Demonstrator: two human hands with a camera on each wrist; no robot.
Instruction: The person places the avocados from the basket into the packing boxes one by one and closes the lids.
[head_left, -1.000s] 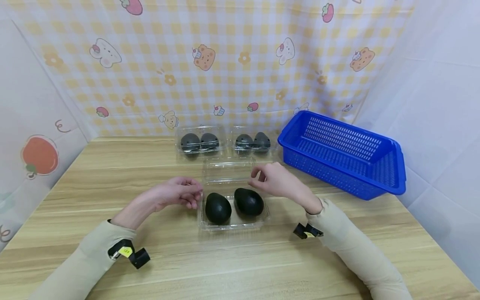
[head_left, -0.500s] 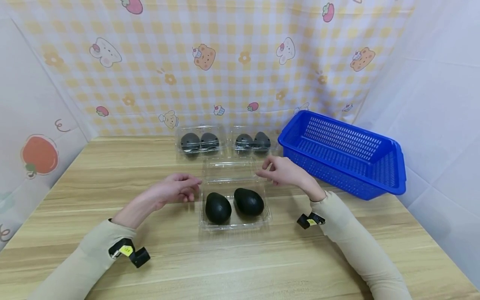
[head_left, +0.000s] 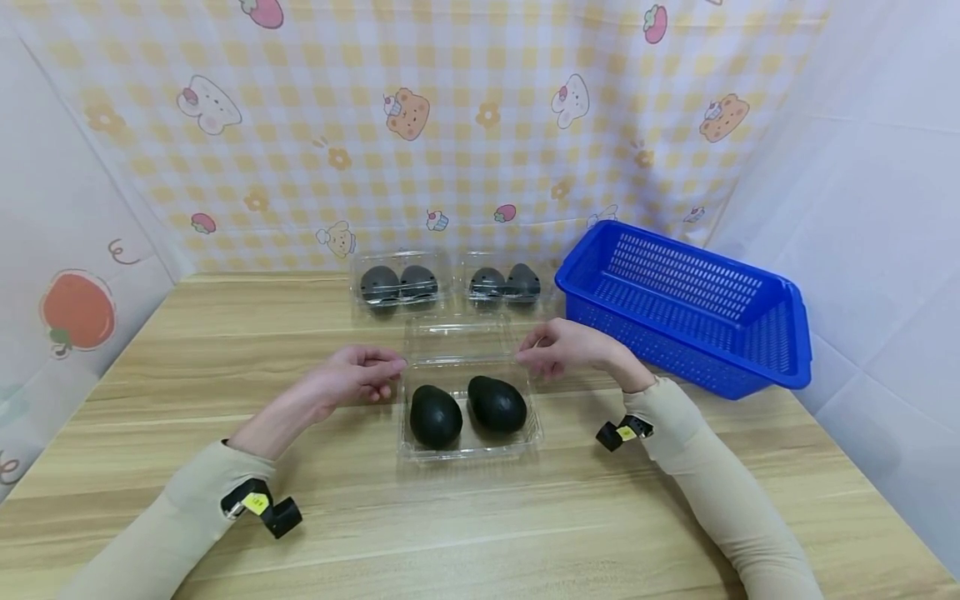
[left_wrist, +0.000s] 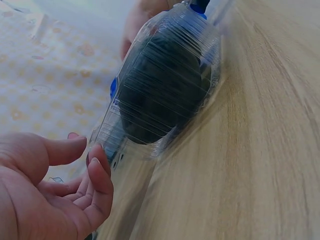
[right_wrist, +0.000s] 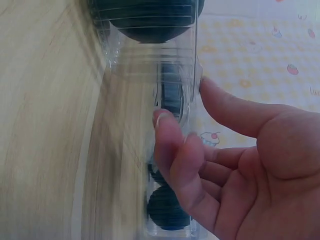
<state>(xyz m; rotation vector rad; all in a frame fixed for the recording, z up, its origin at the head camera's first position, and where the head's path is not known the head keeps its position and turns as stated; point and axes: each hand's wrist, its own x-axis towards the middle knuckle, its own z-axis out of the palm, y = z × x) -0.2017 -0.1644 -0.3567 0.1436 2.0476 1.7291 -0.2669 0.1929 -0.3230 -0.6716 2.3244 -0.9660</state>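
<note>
A clear plastic clamshell container (head_left: 468, 452) stands with its lid (head_left: 459, 340) folded back. Inside its base lie two dark green avocados, a left one (head_left: 436, 417) and a right one (head_left: 498, 405). My left hand (head_left: 354, 377) is at the container's back left corner, thumb tip right at the edge. In the left wrist view, a small gap shows between the thumb (left_wrist: 67, 150) and the bent index finger. On the other side, my right hand (head_left: 567, 346) has its thumb (right_wrist: 225, 102) at the back right corner, the fingers loosely bent below and apart from it.
Behind stand two closed clear containers, a left one (head_left: 401, 258) and a right one (head_left: 504, 260), each holding two avocados. A blue perforated basket (head_left: 637, 333) sits at the back right. A checked cloth (head_left: 480, 167) hangs along the table's (head_left: 480, 533) back edge.
My right hand has moved right from over the lid to the container's back right corner. My left hand has shifted slightly up along the left side. The avocados have stayed put.
</note>
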